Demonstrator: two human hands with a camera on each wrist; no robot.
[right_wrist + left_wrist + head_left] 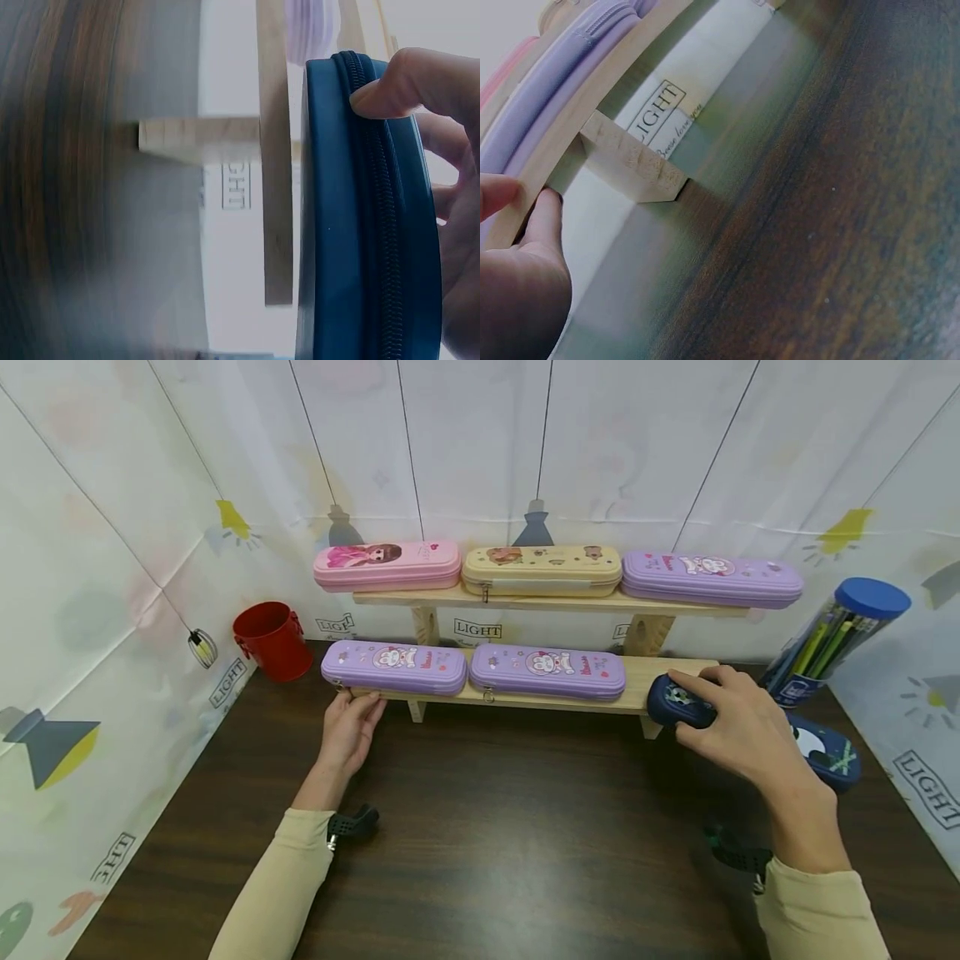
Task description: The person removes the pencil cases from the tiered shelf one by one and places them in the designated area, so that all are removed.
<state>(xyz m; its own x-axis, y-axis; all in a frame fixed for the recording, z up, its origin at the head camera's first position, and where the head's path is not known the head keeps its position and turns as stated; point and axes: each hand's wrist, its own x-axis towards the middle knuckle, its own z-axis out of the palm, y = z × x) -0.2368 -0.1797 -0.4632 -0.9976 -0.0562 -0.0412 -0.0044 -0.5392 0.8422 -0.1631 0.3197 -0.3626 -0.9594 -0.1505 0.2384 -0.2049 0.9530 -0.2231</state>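
My right hand (738, 731) grips a dark blue zippered pencil case (836, 760) at the right end of the lower board. In the right wrist view, the thumb presses near the zipper of the blue case (341, 217), which sits just above the board. My left hand (350, 731) pinches the front left edge of the wooden shelf (671, 672), one finger above the board and one below in the left wrist view. Two purple pencil cases, a left one (393, 668) and a middle one (547, 672), lie side by side on this lower board.
The upper board (555, 602) carries a pink case (386, 567), a cream case (543, 572) and another purple case (712, 578). A red bucket (273, 643) stands at left. A clear pencil tub (836, 639) with a blue lid stands at right. Printed cloth hangs behind the dark table (517, 843).
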